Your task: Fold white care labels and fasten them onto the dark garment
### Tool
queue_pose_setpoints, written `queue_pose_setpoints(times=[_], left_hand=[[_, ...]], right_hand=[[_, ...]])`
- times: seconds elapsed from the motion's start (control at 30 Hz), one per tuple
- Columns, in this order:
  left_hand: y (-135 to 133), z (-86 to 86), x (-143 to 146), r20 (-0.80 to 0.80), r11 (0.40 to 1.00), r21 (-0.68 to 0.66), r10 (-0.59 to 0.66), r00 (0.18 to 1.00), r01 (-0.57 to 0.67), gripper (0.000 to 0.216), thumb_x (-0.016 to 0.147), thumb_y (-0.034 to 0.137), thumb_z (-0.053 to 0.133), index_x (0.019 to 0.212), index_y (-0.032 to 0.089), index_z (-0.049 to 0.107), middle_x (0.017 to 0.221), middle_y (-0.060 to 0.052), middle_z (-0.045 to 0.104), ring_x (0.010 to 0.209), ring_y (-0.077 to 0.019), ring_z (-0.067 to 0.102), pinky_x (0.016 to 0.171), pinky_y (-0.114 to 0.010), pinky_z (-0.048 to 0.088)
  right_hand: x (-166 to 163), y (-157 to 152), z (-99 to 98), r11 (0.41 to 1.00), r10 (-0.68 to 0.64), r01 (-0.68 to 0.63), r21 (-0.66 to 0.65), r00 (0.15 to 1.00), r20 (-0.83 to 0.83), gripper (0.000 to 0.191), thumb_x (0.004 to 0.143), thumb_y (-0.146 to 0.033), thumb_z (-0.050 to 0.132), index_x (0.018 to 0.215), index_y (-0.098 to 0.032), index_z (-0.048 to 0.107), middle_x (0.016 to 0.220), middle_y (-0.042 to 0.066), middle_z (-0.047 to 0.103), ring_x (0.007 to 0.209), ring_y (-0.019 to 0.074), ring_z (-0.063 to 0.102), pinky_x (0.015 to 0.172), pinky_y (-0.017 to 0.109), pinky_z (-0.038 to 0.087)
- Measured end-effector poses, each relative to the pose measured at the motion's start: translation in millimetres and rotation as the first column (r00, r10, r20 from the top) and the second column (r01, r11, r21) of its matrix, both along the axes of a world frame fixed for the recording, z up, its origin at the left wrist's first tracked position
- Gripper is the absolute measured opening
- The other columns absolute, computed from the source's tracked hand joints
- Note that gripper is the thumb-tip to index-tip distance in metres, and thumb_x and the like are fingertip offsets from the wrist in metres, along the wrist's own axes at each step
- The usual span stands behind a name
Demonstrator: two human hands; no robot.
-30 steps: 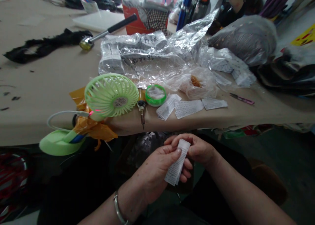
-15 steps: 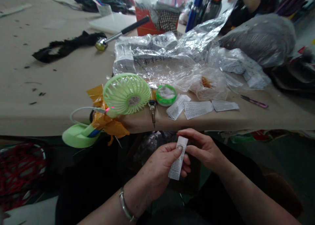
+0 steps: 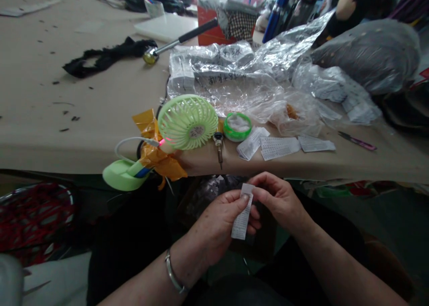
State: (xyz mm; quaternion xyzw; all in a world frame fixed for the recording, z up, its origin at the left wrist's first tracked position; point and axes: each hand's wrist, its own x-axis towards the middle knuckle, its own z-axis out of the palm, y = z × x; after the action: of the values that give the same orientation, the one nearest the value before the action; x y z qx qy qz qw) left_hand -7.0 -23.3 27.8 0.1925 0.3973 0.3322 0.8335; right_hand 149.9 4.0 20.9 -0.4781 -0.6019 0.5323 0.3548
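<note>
Both hands meet below the table edge, over my lap. My left hand (image 3: 217, 223) pinches a narrow white printed label strip (image 3: 241, 216) between thumb and fingers. My right hand (image 3: 279, 199) grips the strip's top end with curled fingers. A metal bangle circles my left wrist. On the table edge just above lie more white printed labels (image 3: 279, 146), spread flat, beside a small round green tub (image 3: 237, 126).
A green desk fan (image 3: 187, 122) patched with yellow tape stands at the beige table's (image 3: 50, 136) edge, an awl (image 3: 219, 147) beside it. Clear plastic bags (image 3: 231, 80) of labels, a hammer (image 3: 181, 35), black fabric (image 3: 107, 58), pink snips (image 3: 357, 140). Another person sits at the far right.
The view has shifted left, so the table things sit further right. My hands stay together on the strip; less of it hangs below my left fingers now.
</note>
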Motion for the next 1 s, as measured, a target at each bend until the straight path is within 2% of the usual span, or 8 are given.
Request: queue_pose_setpoints(times=[0.1,0.27,0.4,0.5,0.67,0.87,1.0], left_hand=[[1.3,1.1,-1.4,0.013,1.000,0.009,-0.024,1.000,0.024,0.018,0.086,0.028,0.054,0.082,0.012,0.061,0.068,-0.003,0.062,0.055,-0.0101,0.059,0.057,-0.023,0.046],[2.0,1.8,-4.4,0.024,0.999,-0.034,0.003,1.000,-0.002,0.012,0.086,0.022,0.052,0.082,0.013,0.060,0.065,-0.002,0.062,0.052,-0.0107,0.059,0.056,-0.025,0.048],[-0.9,1.6,-7.1,0.017,0.996,-0.068,0.065,0.998,-0.063,0.012,0.087,0.021,0.050,0.083,0.013,0.058,0.063,0.000,0.059,0.049,-0.0099,0.058,0.051,-0.022,0.046],[-3.9,1.3,-8.4,0.025,0.995,-0.059,0.080,0.996,-0.078,0.014,0.087,0.023,0.050,0.082,0.013,0.059,0.063,0.000,0.058,0.049,-0.0089,0.057,0.050,-0.021,0.045],[-6.4,1.2,-9.8,0.042,0.998,-0.036,0.051,0.998,-0.050,0.017,0.084,0.028,0.055,0.084,0.012,0.061,0.063,-0.001,0.060,0.051,-0.0095,0.058,0.053,-0.022,0.046],[-6.2,6.6,-10.0,0.037,0.999,-0.016,0.037,0.999,-0.036,0.014,0.076,0.026,0.062,0.076,0.012,0.062,0.061,-0.001,0.060,0.050,-0.0089,0.056,0.052,-0.022,0.045],[-5.6,7.0,-11.0,0.013,0.998,-0.021,0.052,0.999,-0.052,0.013,0.074,0.026,0.063,0.076,0.012,0.062,0.060,-0.001,0.060,0.049,-0.0088,0.055,0.051,-0.021,0.044]], right_hand=[[-5.5,3.8,-0.5,0.996,0.002,-0.006,-0.091,0.999,-0.044,0.015,0.081,-0.031,0.063,0.075,-0.017,0.060,0.069,-0.003,0.060,0.059,0.0082,0.053,0.057,0.020,0.044],[-13.4,4.7,-2.0,0.998,0.001,-0.002,-0.067,1.000,-0.013,0.010,0.081,-0.026,0.062,0.078,-0.017,0.062,0.068,-0.003,0.059,0.060,0.0081,0.053,0.057,0.020,0.044],[-16.1,-7.0,-5.8,0.999,-0.025,0.027,0.045,0.999,-0.048,0.016,0.084,-0.026,0.059,0.099,-0.021,0.061,0.088,0.000,0.064,0.078,0.0120,0.061,0.072,0.023,0.050],[-14.7,-17.1,-9.5,0.981,-0.024,0.017,0.192,0.999,0.031,0.028,0.088,-0.025,0.054,0.116,-0.026,0.055,0.103,0.002,0.064,0.094,0.0150,0.062,0.084,0.028,0.049],[-11.7,-17.8,-5.2,0.880,0.020,-0.142,0.453,0.965,0.263,0.037,0.089,-0.022,0.051,0.126,-0.025,0.050,0.120,0.007,0.056,0.111,0.0189,0.054,0.096,0.033,0.045],[-15.9,-9.7,2.6,0.820,0.053,-0.276,0.501,0.909,0.413,0.032,0.090,-0.025,0.050,0.122,-0.018,0.054,0.116,0.011,0.057,0.109,0.0209,0.054,0.092,0.035,0.047],[-19.1,-9.2,1.1,0.818,0.055,-0.286,0.499,0.903,0.427,0.032,0.090,-0.025,0.050,0.121,-0.019,0.053,0.114,0.010,0.060,0.107,0.0217,0.056,0.091,0.036,0.048]])
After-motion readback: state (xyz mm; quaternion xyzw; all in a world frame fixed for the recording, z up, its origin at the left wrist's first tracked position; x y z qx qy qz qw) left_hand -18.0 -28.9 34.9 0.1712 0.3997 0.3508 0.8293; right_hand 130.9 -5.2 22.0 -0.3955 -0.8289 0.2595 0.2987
